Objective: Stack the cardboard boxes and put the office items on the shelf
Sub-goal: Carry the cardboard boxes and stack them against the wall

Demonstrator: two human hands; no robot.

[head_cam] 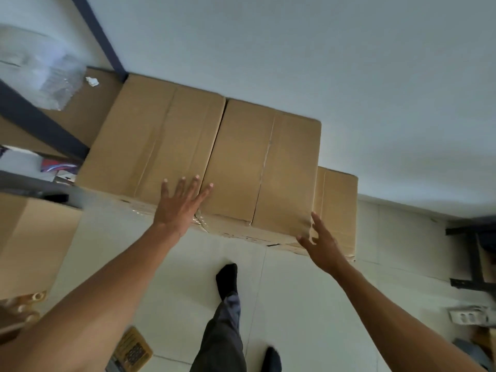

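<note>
Two hands are on the big top box point(198, 154). The left hand point(181, 204) lies flat on its lid with the fingers spread wide and straight. The right hand point(322, 245) is open too, with straight fingers pressed against the near right corner of that box. Neither hand grips anything.

The top box sits on a lower box point(336, 210), which peeks out just past the right hand. Both stand against the white wall point(349, 63), next to the dark shelf point(40, 119) that is far to the left of the left hand. So the stacking looks mostly done here, and the hands seem to be nudging the top box straight.

One more cardboard box point(32, 242) stands apart, well to the left of the left arm. It may still need stacking. On the shelf there is a clear plastic pack point(53, 79) and a small white scrap point(92, 81). A small brown packet point(132, 350) lies on the floor point(295, 304) under the left arm, near the person's feet. It may still need to go on the shelf, so that part seems left to do.
</note>
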